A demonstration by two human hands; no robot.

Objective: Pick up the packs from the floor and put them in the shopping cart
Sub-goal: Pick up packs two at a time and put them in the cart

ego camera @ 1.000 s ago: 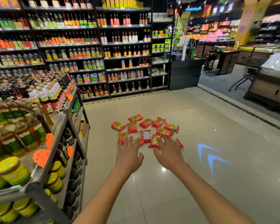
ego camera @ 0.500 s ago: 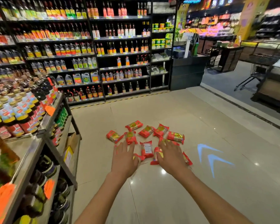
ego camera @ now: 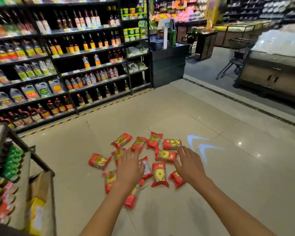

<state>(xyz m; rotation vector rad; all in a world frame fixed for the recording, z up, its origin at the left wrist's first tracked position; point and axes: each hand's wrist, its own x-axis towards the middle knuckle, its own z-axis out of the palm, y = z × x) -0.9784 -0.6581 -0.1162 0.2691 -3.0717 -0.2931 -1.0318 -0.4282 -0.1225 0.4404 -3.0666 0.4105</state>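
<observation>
Several red and yellow packs (ego camera: 160, 173) lie scattered on the beige tiled floor (ego camera: 75, 159) in front of me. My left hand (ego camera: 129, 169) reaches out over the left side of the pile with its fingers spread, holding nothing. My right hand (ego camera: 189, 165) hovers over the right side of the pile, fingers spread too, its fingertips near one pack (ego camera: 166, 155). One pack (ego camera: 99, 161) lies apart at the left. A shopping cart (ego camera: 232, 65) stands far off at the back right, partly hidden by a counter.
Tall shelves of bottles (ego camera: 58, 65) line the back left. A low shelf unit (ego camera: 15, 176) with jars and boxes stands close at my left. A dark counter (ego camera: 169, 63) is behind the pile. A blue arrow light (ego camera: 201, 147) is projected on the floor at right.
My view has dropped lower and closer to the packs. Both hands have pushed forward over the pile and spread further apart.
</observation>
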